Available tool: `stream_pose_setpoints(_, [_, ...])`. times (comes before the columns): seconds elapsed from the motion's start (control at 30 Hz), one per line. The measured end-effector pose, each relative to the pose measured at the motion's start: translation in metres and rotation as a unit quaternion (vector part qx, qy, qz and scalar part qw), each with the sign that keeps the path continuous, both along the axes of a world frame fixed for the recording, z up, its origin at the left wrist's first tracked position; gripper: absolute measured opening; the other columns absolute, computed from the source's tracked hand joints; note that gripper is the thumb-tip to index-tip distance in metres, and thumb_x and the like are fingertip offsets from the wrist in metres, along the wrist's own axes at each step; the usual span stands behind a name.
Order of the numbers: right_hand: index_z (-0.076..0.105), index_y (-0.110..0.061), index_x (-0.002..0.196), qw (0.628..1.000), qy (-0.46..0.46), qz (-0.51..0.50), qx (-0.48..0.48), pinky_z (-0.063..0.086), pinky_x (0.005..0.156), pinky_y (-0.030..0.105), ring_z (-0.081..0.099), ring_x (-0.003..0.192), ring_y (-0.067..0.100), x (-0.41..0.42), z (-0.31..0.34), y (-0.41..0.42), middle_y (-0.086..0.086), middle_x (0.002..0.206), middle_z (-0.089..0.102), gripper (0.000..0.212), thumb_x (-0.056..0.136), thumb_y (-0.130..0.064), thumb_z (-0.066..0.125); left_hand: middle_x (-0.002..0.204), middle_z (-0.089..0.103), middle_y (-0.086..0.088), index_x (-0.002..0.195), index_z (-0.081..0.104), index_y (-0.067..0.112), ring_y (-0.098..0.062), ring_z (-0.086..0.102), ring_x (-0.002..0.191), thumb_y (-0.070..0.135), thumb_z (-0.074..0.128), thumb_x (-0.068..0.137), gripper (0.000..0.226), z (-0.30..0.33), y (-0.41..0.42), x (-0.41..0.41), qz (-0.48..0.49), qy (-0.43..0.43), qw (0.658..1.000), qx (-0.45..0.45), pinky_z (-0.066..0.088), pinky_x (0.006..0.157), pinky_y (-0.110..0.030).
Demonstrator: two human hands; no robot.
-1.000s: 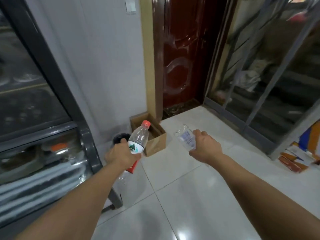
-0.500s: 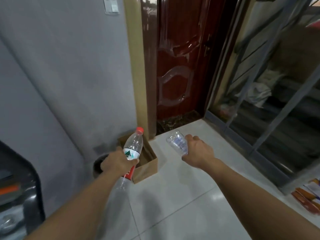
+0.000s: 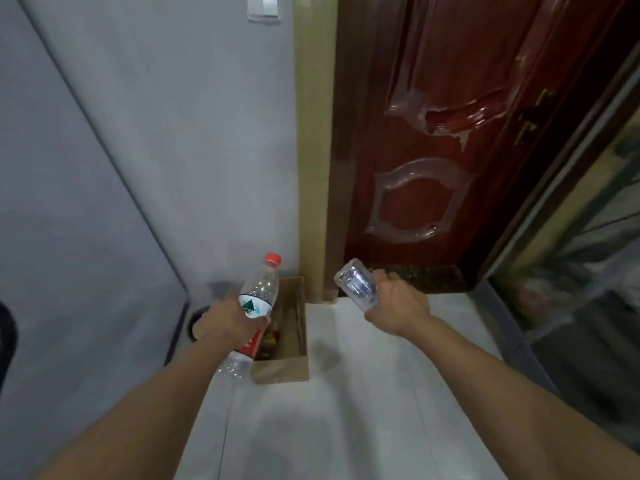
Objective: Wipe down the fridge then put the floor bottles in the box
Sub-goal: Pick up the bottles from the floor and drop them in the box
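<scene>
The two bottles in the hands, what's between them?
In the head view, the cardboard box on the floor shows between the red-capped bottle and the clear bottle, lower down. Nothing else.

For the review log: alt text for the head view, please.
Each hand holds a plastic bottle above an open cardboard box on the floor: the left hand grips a red-capped bottle, the right hand a clear bottle.

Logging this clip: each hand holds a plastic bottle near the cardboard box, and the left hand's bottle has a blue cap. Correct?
Not quite. The head view shows the left hand holding a bottle with a red cap, not blue. The right hand holds a clear bottle; the cardboard box is near.
</scene>
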State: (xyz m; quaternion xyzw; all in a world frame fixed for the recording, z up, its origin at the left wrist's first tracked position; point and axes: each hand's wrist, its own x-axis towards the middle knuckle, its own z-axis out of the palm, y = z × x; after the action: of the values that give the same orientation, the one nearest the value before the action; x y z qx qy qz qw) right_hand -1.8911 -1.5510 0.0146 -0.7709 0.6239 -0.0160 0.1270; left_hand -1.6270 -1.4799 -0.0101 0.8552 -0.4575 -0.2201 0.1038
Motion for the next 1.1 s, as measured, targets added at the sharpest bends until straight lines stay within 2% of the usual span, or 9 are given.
stream_pose_setpoints(0.07, [0.038, -0.018, 0.126, 1.0, 0.008, 0.027, 0.008, 0.045, 0.083, 0.035, 0.055, 0.11, 0.031, -0.01, -0.001, -0.027, 0.009, 0.121, 0.05, 0.062, 0.074, -0.032, 0.067, 0.098, 0.06, -0.007, 0.113, 0.045, 0.015, -0.026, 0.062, 0.085, 0.055, 0.071, 0.066, 0.067, -0.004, -0.01, -0.012, 0.027, 0.002, 0.999, 0.017, 0.054, 0.078, -0.039])
stream_pose_setpoints(0.13, [0.038, -0.018, 0.125, 0.998, 0.009, 0.053, 0.02, 0.043, 0.079, 0.034, 0.055, 0.108, 0.029, -0.014, -0.004, -0.054, 0.008, 0.121, 0.05, 0.061, 0.074, -0.034, 0.067, 0.094, 0.058, -0.003, 0.116, 0.044, 0.016, -0.022, 0.061, 0.081, 0.058, 0.07, 0.066, 0.071, -0.009, -0.022, -0.022, 0.056, 0.0, 0.998, 0.03, 0.053, 0.073, -0.034])
stream_pose_setpoints(0.27, [0.037, -0.018, 0.127, 0.993, 0.02, 0.114, 0.034, 0.044, 0.08, 0.034, 0.054, 0.109, 0.028, -0.008, -0.011, -0.112, 0.007, 0.122, 0.049, 0.065, 0.075, -0.036, 0.07, 0.112, 0.062, -0.006, 0.13, 0.038, 0.019, -0.023, 0.063, 0.091, 0.062, 0.067, 0.069, 0.08, -0.02, -0.057, -0.031, 0.091, -0.002, 0.994, 0.051, 0.053, 0.078, -0.035])
stream_pose_setpoints(0.47, [0.037, -0.018, 0.129, 0.981, 0.028, 0.183, 0.062, 0.046, 0.09, 0.038, 0.053, 0.115, 0.029, 0.03, -0.025, -0.206, 0.008, 0.125, 0.049, 0.063, 0.078, -0.038, 0.067, 0.116, 0.062, -0.007, 0.134, 0.036, 0.019, -0.024, 0.064, 0.095, 0.058, 0.067, 0.073, 0.079, -0.042, -0.129, -0.029, 0.168, 0.04, 0.984, 0.049, 0.054, 0.083, -0.04])
stream_pose_setpoints(0.6, [0.039, -0.018, 0.125, 0.973, 0.021, 0.221, 0.057, 0.045, 0.088, 0.035, 0.053, 0.117, 0.03, 0.062, -0.04, -0.255, 0.007, 0.125, 0.05, 0.058, 0.077, -0.035, 0.066, 0.117, 0.061, -0.009, 0.133, 0.038, 0.014, -0.025, 0.063, 0.098, 0.056, 0.066, 0.076, 0.075, -0.051, -0.162, -0.023, 0.221, 0.066, 0.97, 0.071, 0.053, 0.087, -0.039])
stream_pose_setpoints(0.7, [0.039, -0.017, 0.125, 0.96, 0.013, 0.266, 0.087, 0.04, 0.081, 0.03, 0.052, 0.114, 0.03, 0.089, -0.049, -0.284, 0.008, 0.125, 0.049, 0.056, 0.078, -0.031, 0.067, 0.116, 0.061, -0.01, 0.13, 0.039, 0.014, -0.025, 0.063, 0.097, 0.054, 0.067, 0.076, 0.073, -0.056, -0.174, -0.016, 0.271, 0.083, 0.956, 0.077, 0.053, 0.087, -0.04])
stream_pose_setpoints(0.8, [0.037, -0.015, 0.123, 0.936, 0.033, 0.331, 0.114, 0.043, 0.081, 0.032, 0.053, 0.11, 0.029, 0.12, -0.06, -0.313, 0.009, 0.122, 0.049, 0.055, 0.079, -0.031, 0.066, 0.113, 0.061, -0.011, 0.127, 0.041, 0.014, -0.025, 0.063, 0.094, 0.055, 0.068, 0.074, 0.072, -0.066, -0.185, -0.007, 0.33, 0.097, 0.935, 0.082, 0.053, 0.086, -0.04])
stream_pose_setpoints(0.93, [0.035, -0.013, 0.129, 0.896, 0.062, 0.417, 0.138, 0.049, 0.083, 0.035, 0.053, 0.108, 0.029, 0.164, -0.08, -0.354, 0.01, 0.12, 0.049, 0.062, 0.078, -0.03, 0.065, 0.096, 0.059, -0.005, 0.117, 0.046, 0.015, -0.021, 0.06, 0.079, 0.059, 0.067, 0.072, 0.067, -0.09, -0.202, -0.005, 0.413, 0.092, 0.902, 0.087, 0.051, 0.072, -0.032])
stream_pose_setpoints(1.1, [0.027, -0.013, 0.14, 0.842, 0.09, 0.498, 0.189, 0.048, 0.09, 0.037, 0.053, 0.113, 0.028, 0.21, -0.124, -0.401, 0.009, 0.13, 0.047, 0.074, 0.079, -0.029, 0.065, 0.089, 0.056, -0.002, 0.112, 0.045, 0.017, -0.019, 0.06, 0.076, 0.064, 0.065, 0.07, 0.066, -0.13, -0.232, -0.022, 0.527, 0.131, 0.833, 0.108, 0.05, 0.067, -0.031])
